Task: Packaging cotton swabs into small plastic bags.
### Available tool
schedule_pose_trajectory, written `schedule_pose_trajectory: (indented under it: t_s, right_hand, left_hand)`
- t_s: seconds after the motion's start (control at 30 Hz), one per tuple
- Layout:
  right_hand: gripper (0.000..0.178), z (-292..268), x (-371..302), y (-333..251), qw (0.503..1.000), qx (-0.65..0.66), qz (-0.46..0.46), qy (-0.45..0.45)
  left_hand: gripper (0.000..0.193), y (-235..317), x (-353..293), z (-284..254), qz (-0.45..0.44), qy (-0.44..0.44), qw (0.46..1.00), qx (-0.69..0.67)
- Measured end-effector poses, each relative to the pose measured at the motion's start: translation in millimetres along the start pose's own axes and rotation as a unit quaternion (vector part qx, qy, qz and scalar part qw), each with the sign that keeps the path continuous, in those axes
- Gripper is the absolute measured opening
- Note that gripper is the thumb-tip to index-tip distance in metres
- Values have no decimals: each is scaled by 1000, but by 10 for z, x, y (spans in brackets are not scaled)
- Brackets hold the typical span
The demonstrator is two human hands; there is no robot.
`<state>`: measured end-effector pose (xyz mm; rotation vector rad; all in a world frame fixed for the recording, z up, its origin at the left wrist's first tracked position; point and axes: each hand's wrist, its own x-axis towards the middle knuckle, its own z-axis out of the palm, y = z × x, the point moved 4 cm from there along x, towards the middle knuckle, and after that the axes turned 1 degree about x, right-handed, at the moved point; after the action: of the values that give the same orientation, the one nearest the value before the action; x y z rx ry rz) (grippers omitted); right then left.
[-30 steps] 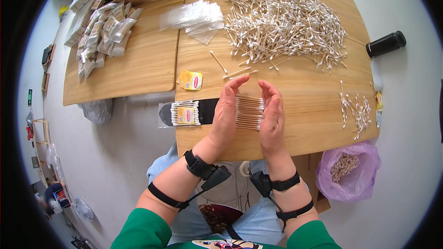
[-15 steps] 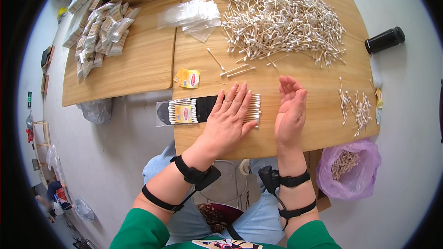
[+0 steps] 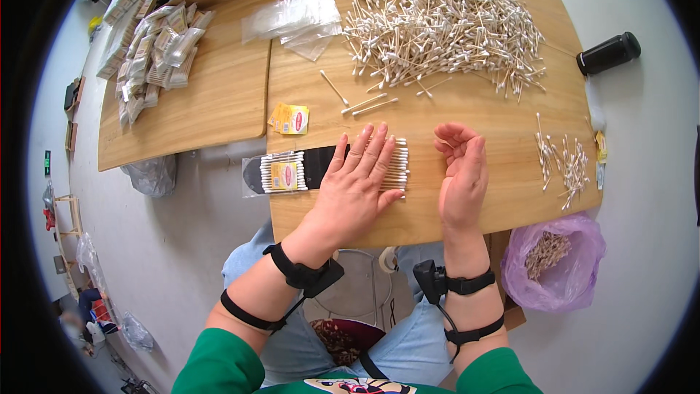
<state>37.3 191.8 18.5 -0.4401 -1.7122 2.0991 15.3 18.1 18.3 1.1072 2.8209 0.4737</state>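
My left hand (image 3: pixel 356 186) lies flat, fingers stretched, over a row of cotton swabs (image 3: pixel 397 164) at the table's near edge. The swabs' white tips show past the hand's right side; the rest is hidden beneath it. A black strip (image 3: pixel 318 165) runs left from under this hand. On its left end, a clear bag holds lined-up swabs and a yellow card (image 3: pixel 284 175). My right hand (image 3: pixel 463 179) stands on edge to the right of the row, apart from it, fingers loosely curled and holding nothing. Several loose swabs (image 3: pixel 370 105) lie beyond my left hand.
A large heap of cotton swabs (image 3: pixel 445 25) covers the table's far side. Clear bags (image 3: pixel 295 22), yellow cards (image 3: pixel 294 119) and packed swabs (image 3: pixel 157 55) lie leftward. A small swab pile (image 3: pixel 572 168), black bottle (image 3: pixel 609 53) and purple bag (image 3: pixel 587 270) are rightward.
My right hand has moved slightly right, away from the swab row, and its fingers have curled more. My left hand stays flat on the row. The whole view has shifted a little.
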Motion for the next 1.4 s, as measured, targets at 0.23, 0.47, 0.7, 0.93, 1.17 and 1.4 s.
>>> schedule_pose_trajectory:
  t_s: [0.23, 0.47, 0.7, 0.93, 1.17, 1.4]
  right_hand:
    - [52, 7, -28, 12, 999, -25, 21, -15]
    - [52, -27, -53, 3, 998, -44, 31, -21]
    - [52, -18, -43, 2, 998, -43, 38, -32]
    - [51, -32, -93, -39, 997, -51, 61, -20]
    - [36, -6, -192, -155, 954, -242, 24, -177]
    - [25, 81, -207, -208, 905, -347, -104, -224]
  left_hand:
    - [79, -34, 45, 94, -21, 24, 999, 10]
    - [77, 38, -30, 43, 18, 11, 1000, 20]
    - [78, 65, -68, 0, 33, -17, 999, 15]
    - [72, 72, -10, -56, 27, 0, 999, 17]
    - [65, -101, 46, 99, -40, 55, 997, 27]
    - [65, -117, 52, 120, -43, 49, 998, 20]
